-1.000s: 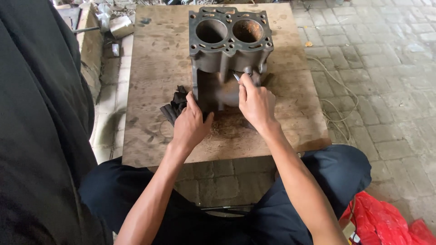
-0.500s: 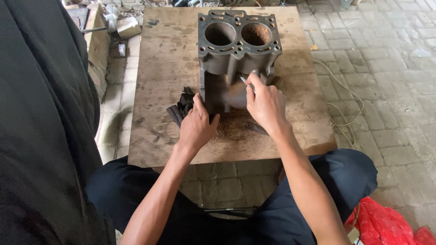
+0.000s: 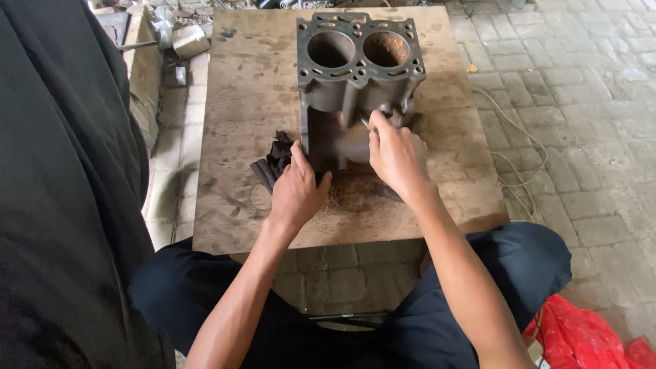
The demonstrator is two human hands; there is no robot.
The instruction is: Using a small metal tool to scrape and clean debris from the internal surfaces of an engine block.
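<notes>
Paved yard, wooden board [image 3: 239, 205] | left hand [image 3: 295, 191] braces engine block [image 3: 355, 82] steady, fingers wrapped | right hand [image 3: 396, 154] pinches small tool [image 3: 365, 121] against block's near face

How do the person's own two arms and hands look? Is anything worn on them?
Both forearms are bare, with no sleeves showing. The left hand and the right hand have no gloves; no rings, watch or bracelets are visible. Dark trousers cover the legs below.
</notes>
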